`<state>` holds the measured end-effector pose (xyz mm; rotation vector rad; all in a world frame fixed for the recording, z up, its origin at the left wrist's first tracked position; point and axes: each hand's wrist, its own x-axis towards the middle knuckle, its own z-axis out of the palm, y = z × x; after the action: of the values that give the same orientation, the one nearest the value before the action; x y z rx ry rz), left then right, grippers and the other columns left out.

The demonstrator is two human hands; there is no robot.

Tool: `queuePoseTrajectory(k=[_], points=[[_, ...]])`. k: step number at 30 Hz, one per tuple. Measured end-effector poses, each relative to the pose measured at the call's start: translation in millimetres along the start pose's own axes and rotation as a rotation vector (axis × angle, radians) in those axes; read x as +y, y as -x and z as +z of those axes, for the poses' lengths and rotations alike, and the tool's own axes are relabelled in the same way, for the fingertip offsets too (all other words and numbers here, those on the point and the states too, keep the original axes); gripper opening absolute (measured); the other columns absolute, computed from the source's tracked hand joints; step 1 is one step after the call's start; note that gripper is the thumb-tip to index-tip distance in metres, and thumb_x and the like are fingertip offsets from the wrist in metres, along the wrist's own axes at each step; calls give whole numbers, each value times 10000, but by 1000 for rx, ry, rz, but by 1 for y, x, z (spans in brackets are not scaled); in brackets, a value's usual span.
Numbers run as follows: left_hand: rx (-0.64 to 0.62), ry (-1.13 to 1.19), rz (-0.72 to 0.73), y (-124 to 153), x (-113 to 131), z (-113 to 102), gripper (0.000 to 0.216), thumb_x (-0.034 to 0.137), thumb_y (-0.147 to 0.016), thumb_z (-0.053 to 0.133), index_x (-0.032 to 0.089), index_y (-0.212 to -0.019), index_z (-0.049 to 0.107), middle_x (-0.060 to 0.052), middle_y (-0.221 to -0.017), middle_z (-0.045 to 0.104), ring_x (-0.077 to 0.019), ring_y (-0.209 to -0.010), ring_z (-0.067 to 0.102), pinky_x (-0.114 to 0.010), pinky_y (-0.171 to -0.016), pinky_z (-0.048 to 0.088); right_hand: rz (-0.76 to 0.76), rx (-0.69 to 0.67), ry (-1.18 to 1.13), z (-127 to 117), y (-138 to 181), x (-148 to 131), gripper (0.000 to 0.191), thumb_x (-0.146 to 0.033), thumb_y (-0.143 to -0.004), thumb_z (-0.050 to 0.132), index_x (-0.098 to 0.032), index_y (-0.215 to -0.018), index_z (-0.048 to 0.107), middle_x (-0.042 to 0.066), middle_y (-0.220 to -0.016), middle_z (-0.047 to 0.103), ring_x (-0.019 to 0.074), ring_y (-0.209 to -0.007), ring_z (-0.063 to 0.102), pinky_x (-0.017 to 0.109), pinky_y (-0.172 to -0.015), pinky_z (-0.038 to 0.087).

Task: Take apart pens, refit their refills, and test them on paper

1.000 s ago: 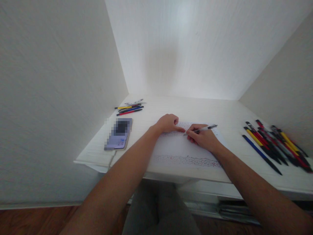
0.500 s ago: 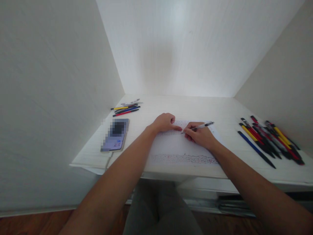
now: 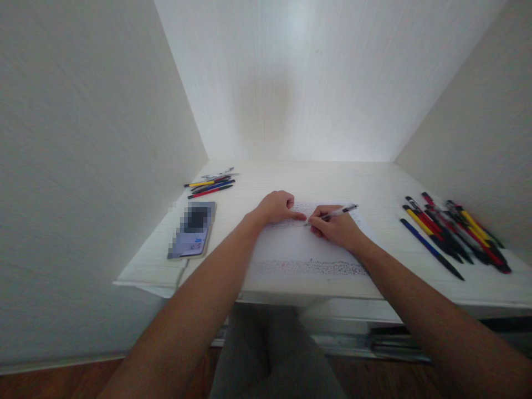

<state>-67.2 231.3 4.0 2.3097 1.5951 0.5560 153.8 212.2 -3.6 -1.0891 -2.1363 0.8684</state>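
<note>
A sheet of white paper (image 3: 282,246) lies on the desk, with rows of small writing near its top and a band of coloured marks along its lower edge. My left hand (image 3: 275,207) rests on its upper left part, thumb stretched along the written lines, the other fingers curled and holding nothing. In my right hand (image 3: 330,226) is a clear pen (image 3: 341,211) with a dark grip, pinched between thumb and fingers. Its tip meets the paper just beside my left thumb, and its back end slants up to the right.
On the left lies a phone (image 3: 192,230), partly pixelated, with a cable (image 3: 182,271) running over the desk edge. Several pens (image 3: 211,183) sit behind it. A larger group of pens and markers (image 3: 453,233) spreads on the right. White panels (image 3: 266,111) enclose the desk.
The whole view has shifted slightly, so things appear a little further left. Both hands keep their hold and place on the paper, and the pen tip stays beside the left thumb.
</note>
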Motion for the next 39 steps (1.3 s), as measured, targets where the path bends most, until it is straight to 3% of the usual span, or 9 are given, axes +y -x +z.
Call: queuePoseTrajectory(k=[21,27,33,37,39], points=[[-10,8,-24,3,3,-4,542,651,-699,769,195,-643,481,7,-676,547,-135,-613,415,-312,-555,223,34,14,28,-2,1,0,264,-322,-855,582,-183,-636,631,25,-563,608,143,-486,533,272,-464,376],[-12,42,-17,2,1,-2,573,712,-675,754,195,-659,509,2,-680,558,-139,-624,422,-308,-565,225,6,197,-124,-2,0,1,231,-367,-889,619,-197,-734,646,13,-618,632,155,-506,552,284,-496,428],[-9,49,-5,-1,-2,2,572,728,-679,739,194,-681,537,-4,-695,578,-145,-630,439,-295,-577,233,-24,378,34,-4,1,-7,281,-451,-945,581,-216,-1055,689,6,-673,646,176,-555,591,311,-582,456],[-21,54,-20,0,0,1,558,718,-691,738,192,-697,552,-8,-705,580,-146,-638,449,-299,-580,242,-2,426,160,-7,1,-5,326,-480,-1005,451,-225,-943,646,12,-634,619,203,-575,594,344,-613,432],[-20,48,-17,0,0,1,559,723,-703,723,192,-690,550,-9,-703,580,-145,-633,446,-302,-579,242,20,434,215,-7,-1,-1,325,-548,-947,543,-230,-878,554,28,-704,639,223,-622,606,353,-609,425]])
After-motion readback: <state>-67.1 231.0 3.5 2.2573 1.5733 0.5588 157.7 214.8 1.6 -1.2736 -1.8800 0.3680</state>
